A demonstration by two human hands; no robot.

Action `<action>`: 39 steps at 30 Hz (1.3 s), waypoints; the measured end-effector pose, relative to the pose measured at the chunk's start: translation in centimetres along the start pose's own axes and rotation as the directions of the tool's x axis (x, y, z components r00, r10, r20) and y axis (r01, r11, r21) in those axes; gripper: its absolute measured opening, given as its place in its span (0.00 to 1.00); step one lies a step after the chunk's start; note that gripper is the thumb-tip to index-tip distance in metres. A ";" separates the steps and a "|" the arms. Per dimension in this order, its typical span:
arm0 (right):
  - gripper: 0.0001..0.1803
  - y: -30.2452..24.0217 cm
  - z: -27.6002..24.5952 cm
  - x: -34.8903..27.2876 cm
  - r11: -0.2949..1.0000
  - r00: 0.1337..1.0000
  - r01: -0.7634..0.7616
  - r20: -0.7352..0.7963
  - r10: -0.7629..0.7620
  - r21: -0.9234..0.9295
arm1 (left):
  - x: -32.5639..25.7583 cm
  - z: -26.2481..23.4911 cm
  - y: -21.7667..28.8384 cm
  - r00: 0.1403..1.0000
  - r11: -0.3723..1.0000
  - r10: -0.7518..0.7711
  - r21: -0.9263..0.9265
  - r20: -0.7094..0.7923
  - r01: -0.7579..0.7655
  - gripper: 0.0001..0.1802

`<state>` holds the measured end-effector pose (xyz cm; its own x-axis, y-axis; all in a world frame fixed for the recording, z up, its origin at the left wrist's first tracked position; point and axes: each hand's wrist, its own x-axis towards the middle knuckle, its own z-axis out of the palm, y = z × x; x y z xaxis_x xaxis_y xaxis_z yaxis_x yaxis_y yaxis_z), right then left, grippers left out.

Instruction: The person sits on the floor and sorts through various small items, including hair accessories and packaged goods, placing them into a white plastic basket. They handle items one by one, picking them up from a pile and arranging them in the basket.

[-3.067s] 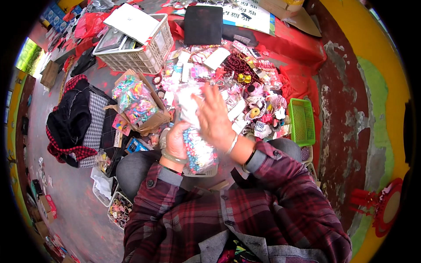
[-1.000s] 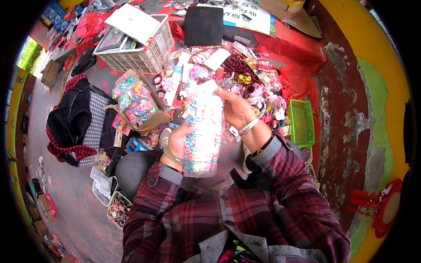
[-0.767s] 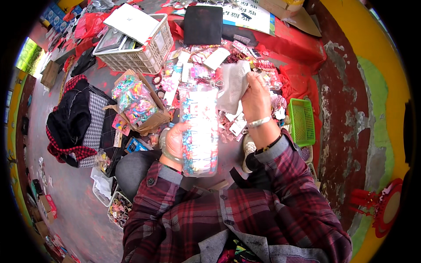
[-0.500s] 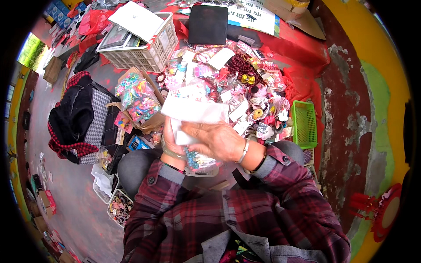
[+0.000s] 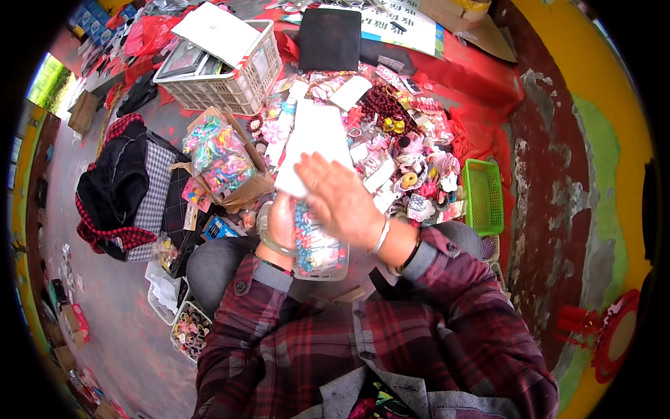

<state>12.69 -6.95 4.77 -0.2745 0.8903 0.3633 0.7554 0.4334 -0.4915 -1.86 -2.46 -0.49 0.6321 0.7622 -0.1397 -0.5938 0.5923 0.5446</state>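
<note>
A blank white sheet (image 5: 319, 133), perhaps paper or thin card, stands out in front of me over the heap of trinkets. Its near end is gripped by my left hand (image 5: 281, 222), whose fingers are partly hidden behind it. My right hand (image 5: 343, 202) lies across the near part of the sheet with fingers stretched out, slightly smeared by motion. Under my hands, between my knees, is a small pale basket (image 5: 333, 278) holding blue, red and white beaded pieces (image 5: 310, 244) that look wrapped in clear plastic.
Beyond lies a heap of hair ornaments and dark red beads (image 5: 387, 105). A carton (image 5: 248, 192) of colourful bagged pieces stands left of it, a green basket (image 5: 484, 199) right. Farther back are a white crate (image 5: 244, 91) and a black flat case (image 5: 330, 38). Clothing (image 5: 118, 188) lies at left.
The white sheet has swung from lying crosswise to pointing away from me. My right hand has turned its fingers forward along it, uncovering more of the basket below.
</note>
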 end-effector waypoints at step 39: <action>0.13 6.0 -3.0 1.2 0.663 0.778 -0.477 -0.075 0.624 0.577 | -1.1 1.8 -0.3 0.925 0.935 -0.352 0.007 0.146 0.354 0.29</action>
<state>18.63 -3.69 4.66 0.3026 0.9525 0.0352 0.2889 -0.0565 -0.9557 -1.50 -3.95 1.05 0.8659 0.4584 -0.2001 -0.3278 0.8222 0.4653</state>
